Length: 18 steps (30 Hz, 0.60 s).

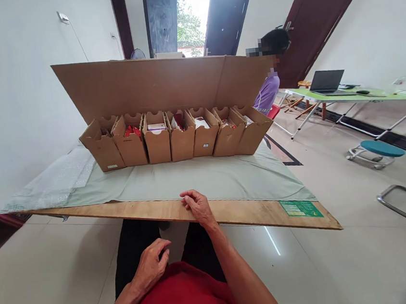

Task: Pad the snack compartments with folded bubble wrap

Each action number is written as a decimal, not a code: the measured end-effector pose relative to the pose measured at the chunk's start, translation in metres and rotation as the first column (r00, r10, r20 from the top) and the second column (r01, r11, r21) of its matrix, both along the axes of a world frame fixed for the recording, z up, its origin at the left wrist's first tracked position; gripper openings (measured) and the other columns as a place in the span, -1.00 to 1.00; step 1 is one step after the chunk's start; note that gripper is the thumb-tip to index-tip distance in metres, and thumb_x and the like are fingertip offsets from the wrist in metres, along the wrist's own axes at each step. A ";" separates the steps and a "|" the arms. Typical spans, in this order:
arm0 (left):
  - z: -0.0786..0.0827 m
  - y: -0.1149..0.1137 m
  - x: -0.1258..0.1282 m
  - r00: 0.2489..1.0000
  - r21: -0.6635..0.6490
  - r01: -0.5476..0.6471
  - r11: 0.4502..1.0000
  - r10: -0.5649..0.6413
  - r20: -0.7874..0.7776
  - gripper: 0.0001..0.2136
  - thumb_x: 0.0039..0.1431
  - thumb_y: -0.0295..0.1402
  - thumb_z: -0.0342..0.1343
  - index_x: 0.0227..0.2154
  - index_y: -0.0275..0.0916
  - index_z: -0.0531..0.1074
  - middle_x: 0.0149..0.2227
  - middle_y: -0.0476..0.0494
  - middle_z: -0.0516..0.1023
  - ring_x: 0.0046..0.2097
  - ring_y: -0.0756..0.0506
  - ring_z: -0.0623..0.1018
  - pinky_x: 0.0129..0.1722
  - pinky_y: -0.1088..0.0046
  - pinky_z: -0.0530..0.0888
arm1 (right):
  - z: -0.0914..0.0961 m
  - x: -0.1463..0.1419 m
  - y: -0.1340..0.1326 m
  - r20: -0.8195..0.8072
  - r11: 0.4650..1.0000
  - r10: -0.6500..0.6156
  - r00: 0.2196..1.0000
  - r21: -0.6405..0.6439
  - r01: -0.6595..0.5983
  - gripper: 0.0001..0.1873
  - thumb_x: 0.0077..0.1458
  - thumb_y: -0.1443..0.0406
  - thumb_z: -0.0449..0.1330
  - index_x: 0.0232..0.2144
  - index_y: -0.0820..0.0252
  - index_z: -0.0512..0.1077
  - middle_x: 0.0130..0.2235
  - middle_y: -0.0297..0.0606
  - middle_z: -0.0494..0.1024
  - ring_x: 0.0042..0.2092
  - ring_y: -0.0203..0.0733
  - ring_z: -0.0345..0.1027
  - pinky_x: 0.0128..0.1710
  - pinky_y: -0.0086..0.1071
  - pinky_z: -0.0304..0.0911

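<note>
My right hand (197, 205) rests on the near edge of the wooden board (238, 213), fingers curled loosely with nothing in them. Below the board, my left hand (150, 266) lies by my lap with curled fingers; I see nothing in it. A pale green cloth (177, 181) covers the board. Across the cloth, well beyond both hands, stands a row of several open cardboard bin boxes (157, 142) holding small packets. A tall cardboard sheet (152, 84) stands upright behind them.
Bubble wrap (57, 179) lies at the board's left end; a green label (301, 208) sits at its right corner. A seated person (268, 87) is behind the cardboard on the right. Further right are a green table with a laptop (326, 81) and a teal stool (380, 149).
</note>
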<state>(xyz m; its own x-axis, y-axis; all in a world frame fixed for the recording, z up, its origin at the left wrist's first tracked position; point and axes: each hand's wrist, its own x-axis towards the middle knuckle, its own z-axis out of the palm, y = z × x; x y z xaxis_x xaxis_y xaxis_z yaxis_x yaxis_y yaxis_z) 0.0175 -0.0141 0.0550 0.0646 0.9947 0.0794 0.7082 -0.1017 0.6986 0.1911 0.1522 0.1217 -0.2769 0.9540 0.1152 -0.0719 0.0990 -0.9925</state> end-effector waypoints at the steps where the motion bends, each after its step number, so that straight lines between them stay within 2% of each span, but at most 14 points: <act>1: 0.007 0.003 0.001 1.000 0.040 -0.008 0.999 0.007 0.022 -0.72 0.31 -0.38 -0.04 -0.09 -0.18 0.56 -0.13 -0.18 0.66 -0.10 -0.10 0.64 -0.07 0.42 0.55 | 0.000 -0.001 -0.001 -0.001 1.000 -0.004 1.000 0.000 0.004 -0.72 0.03 0.08 0.25 -0.32 0.15 0.54 -0.38 -0.26 0.58 -0.34 -0.20 0.47 -0.42 -0.39 0.35; 4: 0.021 0.008 0.009 0.997 0.164 -0.010 0.986 -0.002 0.074 -0.76 0.31 -0.38 -0.01 -0.13 -0.17 0.56 -0.16 -0.17 0.67 -0.13 -0.09 0.66 -0.10 0.44 0.58 | 0.002 -0.003 -0.006 0.000 1.000 -0.012 1.000 0.002 0.012 -0.72 0.05 0.09 0.24 -0.32 0.16 0.55 -0.39 -0.25 0.59 -0.36 -0.21 0.48 -0.43 -0.39 0.35; 6: 0.024 0.010 0.014 0.997 0.229 0.012 0.973 -0.030 0.076 -0.77 0.31 -0.40 0.00 -0.14 -0.16 0.57 -0.17 -0.16 0.68 -0.14 -0.09 0.67 -0.11 0.46 0.60 | 0.006 0.002 -0.008 0.003 1.000 -0.026 1.000 0.008 0.026 -0.72 0.08 0.08 0.22 -0.32 0.15 0.54 -0.34 -0.21 0.63 -0.37 -0.20 0.50 -0.45 -0.38 0.35; 9: 0.023 0.013 0.017 0.996 0.339 0.042 0.940 -0.068 0.065 -0.78 0.31 -0.44 0.04 -0.12 -0.15 0.57 -0.17 -0.15 0.69 -0.14 -0.07 0.69 -0.11 0.51 0.61 | 0.024 0.032 0.006 0.021 0.993 -0.106 0.994 0.044 0.105 -0.71 0.11 0.07 0.19 -0.30 0.14 0.53 -0.25 -0.14 0.67 -0.31 -0.15 0.54 -0.45 -0.37 0.36; 12: 0.025 0.019 0.011 0.996 0.450 0.031 0.892 -0.066 0.063 -0.78 0.30 -0.45 0.08 -0.09 -0.12 0.56 -0.17 -0.12 0.70 -0.15 -0.06 0.70 -0.11 0.55 0.62 | 0.055 0.087 0.048 0.075 0.961 -0.258 0.963 0.122 0.248 -0.70 0.08 0.06 0.20 -0.27 0.14 0.52 -0.23 -0.12 0.66 -0.25 -0.12 0.54 -0.40 -0.34 0.37; 15: 0.031 0.031 0.002 0.997 0.514 0.015 0.858 -0.054 0.060 -0.75 0.29 -0.45 0.11 -0.04 -0.09 0.55 -0.13 -0.11 0.71 -0.13 -0.08 0.71 -0.10 0.54 0.64 | 0.095 0.140 0.107 0.180 0.914 -0.385 0.905 0.214 0.346 -0.70 0.02 0.10 0.24 -0.25 0.16 0.50 -0.24 -0.16 0.65 -0.29 -0.15 0.48 -0.40 -0.35 0.31; 18: 0.037 0.053 -0.004 0.997 0.543 0.048 0.839 -0.072 0.022 -0.69 0.27 -0.49 0.12 0.03 -0.11 0.53 -0.10 -0.12 0.70 -0.11 -0.10 0.71 -0.06 0.50 0.65 | 0.130 0.164 0.165 0.324 0.877 -0.455 0.829 0.322 0.356 -0.60 -0.02 0.22 0.26 -0.08 0.16 0.51 -0.33 -0.29 0.62 -0.37 -0.19 0.41 -0.34 -0.33 0.30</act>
<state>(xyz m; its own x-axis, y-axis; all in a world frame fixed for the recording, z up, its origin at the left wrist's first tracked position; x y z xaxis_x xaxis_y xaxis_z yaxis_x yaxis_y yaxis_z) 0.0139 0.0386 0.0921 0.1080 0.7867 0.6078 0.6607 -0.5136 0.5474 0.3552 0.3173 0.2515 0.0600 0.9455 0.3199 0.4035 0.2702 -0.8742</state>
